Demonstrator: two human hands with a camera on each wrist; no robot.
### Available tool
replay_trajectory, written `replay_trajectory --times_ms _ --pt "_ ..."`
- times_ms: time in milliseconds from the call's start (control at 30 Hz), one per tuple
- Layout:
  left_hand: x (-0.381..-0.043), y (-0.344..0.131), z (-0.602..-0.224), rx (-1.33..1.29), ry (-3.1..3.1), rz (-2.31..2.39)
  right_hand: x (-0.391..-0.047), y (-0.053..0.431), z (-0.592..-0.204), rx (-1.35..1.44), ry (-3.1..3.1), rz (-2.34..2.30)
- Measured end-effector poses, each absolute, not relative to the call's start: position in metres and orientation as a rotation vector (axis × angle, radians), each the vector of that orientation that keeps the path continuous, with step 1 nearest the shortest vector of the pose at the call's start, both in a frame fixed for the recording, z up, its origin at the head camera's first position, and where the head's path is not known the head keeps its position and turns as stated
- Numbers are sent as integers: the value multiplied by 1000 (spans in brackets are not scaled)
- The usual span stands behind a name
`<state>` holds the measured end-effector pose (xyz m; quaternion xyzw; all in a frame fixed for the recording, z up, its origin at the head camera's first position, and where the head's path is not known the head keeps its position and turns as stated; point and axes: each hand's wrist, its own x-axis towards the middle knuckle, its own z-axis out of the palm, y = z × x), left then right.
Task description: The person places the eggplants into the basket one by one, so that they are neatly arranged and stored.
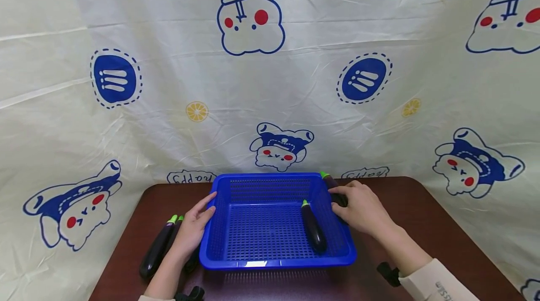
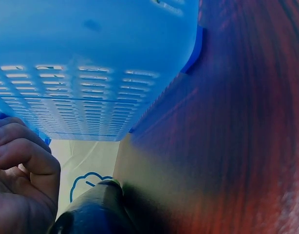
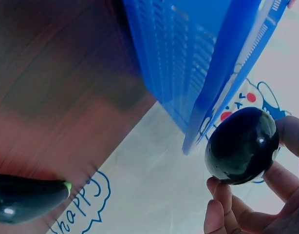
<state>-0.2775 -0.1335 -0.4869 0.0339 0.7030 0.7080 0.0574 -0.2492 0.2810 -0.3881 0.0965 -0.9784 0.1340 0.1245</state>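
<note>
A blue plastic basket with slotted walls stands on the table, one eggplant lying inside toward its right. At the basket's left rim, my left hand grips the edge, its fingers curled in the left wrist view. My right hand is just beyond the right rim and holds another eggplant between thumb and fingers. That eggplant's green cap points away from me, and the hand covers part of it in the head view.
Dark eggplants lie left of the basket, partly behind the left forearm. Another eggplant lies on the brown table in the right wrist view. A printed white sheet hangs behind the table.
</note>
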Motion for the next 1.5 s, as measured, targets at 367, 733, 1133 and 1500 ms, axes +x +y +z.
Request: replay_trajectory --times_ms 367,733,1133,1500 --pt "-276 -136 -488 111 2121 2142 -247 263 -393 313 -2882 395" --pt "-278 -139 -488 88 2117 2135 -246 247 -402 348 -2906 412" --pt "-282 -137 -490 117 2123 2136 -248 230 -409 383 -2955 421" --pt "-281 -137 -491 102 2105 2148 -248 219 -419 350 -2993 460"
